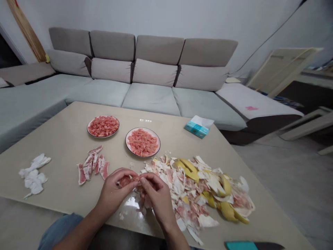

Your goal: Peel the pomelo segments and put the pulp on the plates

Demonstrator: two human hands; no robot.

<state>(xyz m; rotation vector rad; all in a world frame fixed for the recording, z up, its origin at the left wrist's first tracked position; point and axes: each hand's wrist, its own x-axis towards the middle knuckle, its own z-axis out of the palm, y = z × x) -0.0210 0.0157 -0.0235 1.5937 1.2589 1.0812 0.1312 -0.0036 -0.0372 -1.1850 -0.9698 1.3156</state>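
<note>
- Head view: the left hand (114, 192) pinches a citrus piece (125, 181) between thumb and curled fingers, above the near side of the worktop (65, 146).
- Close beside it, the right hand (158, 194) has thumb and forefinger pressed together at the piece's right end; its lower fingers are partly hidden.
- The piece sits between the hands, touching both. Judging by the grip, skin is being parted from pulp.
- To do this well, the left hand should cradle rather than squeeze, since the pulp probably crushes easily; short, low tugs by the right should tear it less.
- Just beyond the hands stands the near plate (149, 130) of loose pulp; the far plate (113, 132) is farther off, toward the left.
- Past the left hand's knuckles lie skin-covered segments (88, 166), within easy reach.
- Right beside the right hand spreads the peel heap (187, 187); scraps are best kept away from the pulp.
- Well right of that hand lies a knife (240, 245), best left clear of the forearm.
</note>
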